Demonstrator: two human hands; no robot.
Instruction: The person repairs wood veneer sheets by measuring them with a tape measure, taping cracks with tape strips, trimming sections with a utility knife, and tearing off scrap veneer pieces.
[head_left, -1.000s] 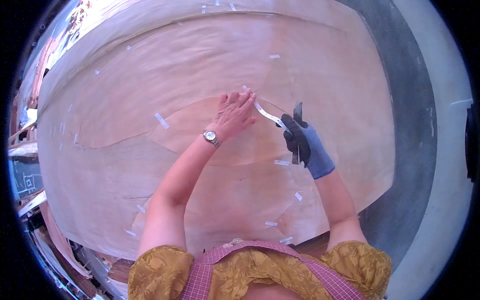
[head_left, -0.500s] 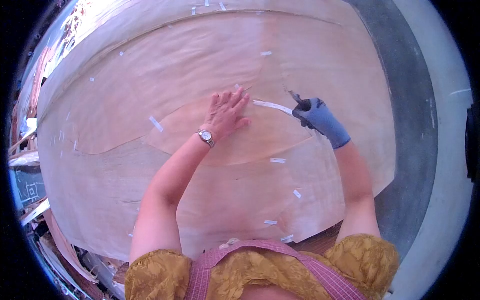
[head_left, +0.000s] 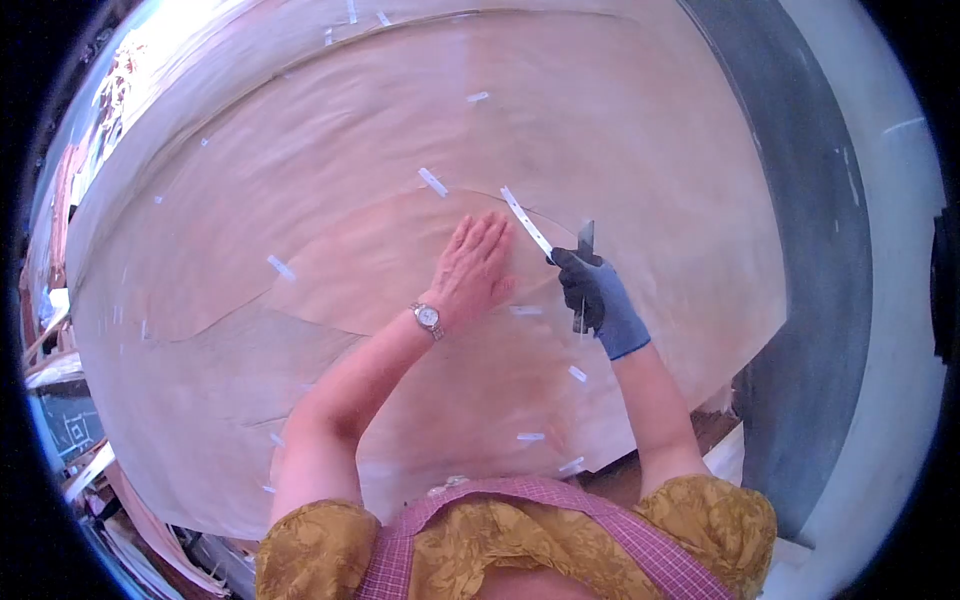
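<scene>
Bare, with a wristwatch [head_left: 427, 317] at the wrist, my left hand [head_left: 472, 268] lies flat on a large thin tan sheet [head_left: 690, 220], fingers stretched out over an inset oval patch [head_left: 370, 235]. My right hand [head_left: 592, 295], in a blue and black glove, is closed around a dark flat-bladed tool [head_left: 586, 238]. The same hand grips the lower end of a white perforated tape strip [head_left: 527, 222], whose upper end reaches up and left, near a curved seam. A piece of white tape [head_left: 433, 181] sits across the seam above my left hand.
More short tape pieces [head_left: 281, 267] are scattered over the sheet. Scraps of thin wood [head_left: 140, 515] are piled along the left and lower left. A dark grey border [head_left: 815, 250] runs down the right side, beyond the sheet's edge.
My left hand has moved slightly down and right, off the upper seam, uncovering a tape piece there. My right hand has shifted left and down with the tool and strip. The sheet appears shifted left.
</scene>
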